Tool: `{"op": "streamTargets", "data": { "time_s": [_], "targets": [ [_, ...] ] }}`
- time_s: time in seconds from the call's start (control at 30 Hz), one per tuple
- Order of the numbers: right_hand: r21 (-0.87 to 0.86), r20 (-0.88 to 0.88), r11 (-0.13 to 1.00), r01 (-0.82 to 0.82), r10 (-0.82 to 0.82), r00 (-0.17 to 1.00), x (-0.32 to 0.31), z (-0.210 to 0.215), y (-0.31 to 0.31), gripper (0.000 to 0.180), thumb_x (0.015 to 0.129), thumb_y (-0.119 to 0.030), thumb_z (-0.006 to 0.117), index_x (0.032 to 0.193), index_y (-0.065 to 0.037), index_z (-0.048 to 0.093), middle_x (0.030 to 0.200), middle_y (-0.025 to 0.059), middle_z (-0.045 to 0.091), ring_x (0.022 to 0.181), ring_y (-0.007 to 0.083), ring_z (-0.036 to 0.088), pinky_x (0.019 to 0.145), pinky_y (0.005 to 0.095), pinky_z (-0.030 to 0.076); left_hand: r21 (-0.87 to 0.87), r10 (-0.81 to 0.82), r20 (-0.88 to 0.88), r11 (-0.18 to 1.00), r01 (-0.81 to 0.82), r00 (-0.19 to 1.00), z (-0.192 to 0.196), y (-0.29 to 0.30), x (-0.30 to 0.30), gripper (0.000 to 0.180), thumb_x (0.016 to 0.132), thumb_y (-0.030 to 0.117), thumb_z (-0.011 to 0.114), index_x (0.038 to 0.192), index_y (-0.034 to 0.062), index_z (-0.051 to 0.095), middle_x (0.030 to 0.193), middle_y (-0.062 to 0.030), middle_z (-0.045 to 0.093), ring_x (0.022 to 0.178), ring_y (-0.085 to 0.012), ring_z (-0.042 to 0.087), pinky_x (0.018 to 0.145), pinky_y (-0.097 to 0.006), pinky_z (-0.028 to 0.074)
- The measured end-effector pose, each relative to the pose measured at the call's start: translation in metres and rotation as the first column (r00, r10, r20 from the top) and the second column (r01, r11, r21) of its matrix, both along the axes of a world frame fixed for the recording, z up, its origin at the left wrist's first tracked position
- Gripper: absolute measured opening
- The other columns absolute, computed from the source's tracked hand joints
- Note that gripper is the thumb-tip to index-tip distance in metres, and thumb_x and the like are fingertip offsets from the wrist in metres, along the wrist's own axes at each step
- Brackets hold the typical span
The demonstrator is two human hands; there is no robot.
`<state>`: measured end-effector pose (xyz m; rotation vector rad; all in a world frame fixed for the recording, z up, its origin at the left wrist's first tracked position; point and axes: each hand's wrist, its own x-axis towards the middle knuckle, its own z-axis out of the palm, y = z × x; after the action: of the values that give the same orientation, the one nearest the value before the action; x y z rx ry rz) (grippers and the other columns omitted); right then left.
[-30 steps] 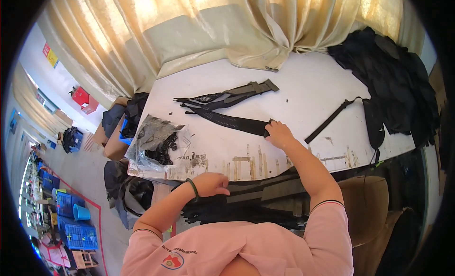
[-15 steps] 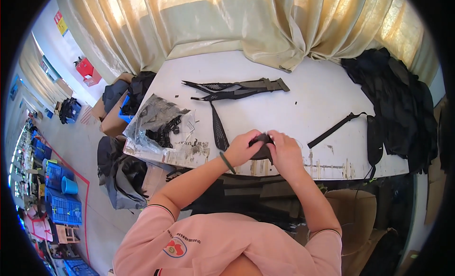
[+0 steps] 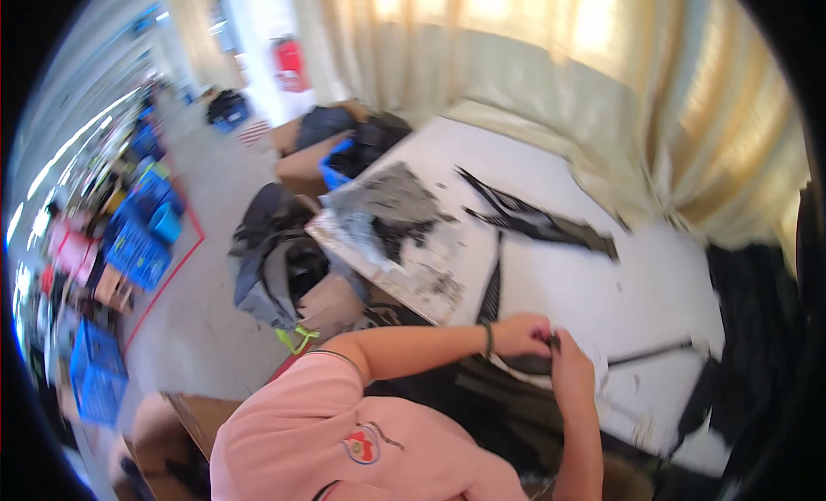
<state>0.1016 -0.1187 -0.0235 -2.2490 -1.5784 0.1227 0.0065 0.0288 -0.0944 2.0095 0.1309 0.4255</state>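
Close together over the table's front edge, both my hands grip a dark strap piece (image 3: 527, 364). My left hand (image 3: 521, 336), with a dark band at its wrist, pinches one side of it. My right hand (image 3: 571, 368) closes on the other side, thumb and fingers meeting at a small dark part between the hands. Motion blur and the fingers hide its exact shape. A black mesh strap (image 3: 491, 286) lies on the table just beyond my left hand. Farther back rest more black mesh straps (image 3: 538, 223), lying together.
On the white table (image 3: 637, 294), a clear plastic bag (image 3: 391, 200) with small black parts lies at the left. Black fabric goods (image 3: 757, 320) pile up at the right, near a thin black strap (image 3: 650, 353). Bags (image 3: 280, 251) and a cardboard box (image 3: 301, 170) stand left of the table.
The whole view has swung left, so table and hands appear farther right and lower, tilted and blurred. Both hands still hold the dark strap piece.
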Motion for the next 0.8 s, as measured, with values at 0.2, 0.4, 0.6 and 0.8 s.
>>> {"op": "streamTargets", "data": {
  "time_s": [0.2, 0.4, 0.6, 0.8],
  "targets": [
    [-0.151, 0.120, 0.978, -0.145, 0.163, 0.979, 0.021, 0.011, -0.011, 0.024, 0.083, -0.017, 0.061, 0.106, -0.012, 0.059, 0.082, 0.0178, 0.064, 0.074, 0.0328, 0.063, 0.062, 0.0419, 0.048, -0.010, -0.042, 0.043, 0.999, 0.042, 0.998, 0.020, -0.015, -0.005, 0.032, 0.070, 0.023, 0.075, 0.074, 0.0032, 0.050, 0.069, -0.0133, 0.057, 0.063, -0.0286, 0.054, 0.058, -0.037, 0.042],
    [0.137, 0.115, 0.989, -0.048, 0.032, 0.993, 0.025, -0.003, -0.006, 0.013, 0.082, -0.012, 0.059, 0.075, -0.001, 0.057, 0.068, 0.0175, 0.055, 0.067, 0.0326, 0.057, 0.059, 0.0411, 0.042, 0.206, -0.147, 0.268, 0.974, 0.092, 0.952, 0.036, -0.033, -0.014, 0.027, 0.068, 0.015, 0.071, 0.072, 0.0038, 0.047, 0.070, -0.0134, 0.055, 0.068, -0.0355, 0.054, 0.058, -0.042, 0.041],
    [-0.061, -0.377, 0.987, 0.150, -0.162, 0.912, 0.012, 0.025, -0.013, 0.024, 0.089, -0.021, 0.053, 0.083, 0.000, 0.061, 0.072, 0.0183, 0.060, 0.067, 0.0264, 0.056, 0.062, 0.0363, 0.045, 0.258, -0.119, 0.278, 0.965, 0.046, 0.953, 0.041, -0.032, -0.026, 0.024, 0.069, 0.012, 0.069, 0.072, 0.0029, 0.047, 0.073, -0.0125, 0.054, 0.072, -0.0349, 0.055, 0.061, -0.043, 0.041],
    [0.046, -0.419, 0.993, 0.110, -0.081, 0.904, -0.006, 0.022, -0.022, 0.024, 0.092, -0.019, 0.051, 0.084, 0.002, 0.058, 0.075, 0.0105, 0.058, 0.072, 0.0187, 0.053, 0.068, 0.0325, 0.044, -0.071, -0.116, 0.029, 0.990, 0.118, 0.993, 0.040, -0.039, -0.018, 0.021, 0.075, 0.014, 0.068, 0.076, 0.0033, 0.050, 0.078, -0.0121, 0.055, 0.074, -0.0281, 0.054, 0.064, -0.037, 0.042]
  ]
}}
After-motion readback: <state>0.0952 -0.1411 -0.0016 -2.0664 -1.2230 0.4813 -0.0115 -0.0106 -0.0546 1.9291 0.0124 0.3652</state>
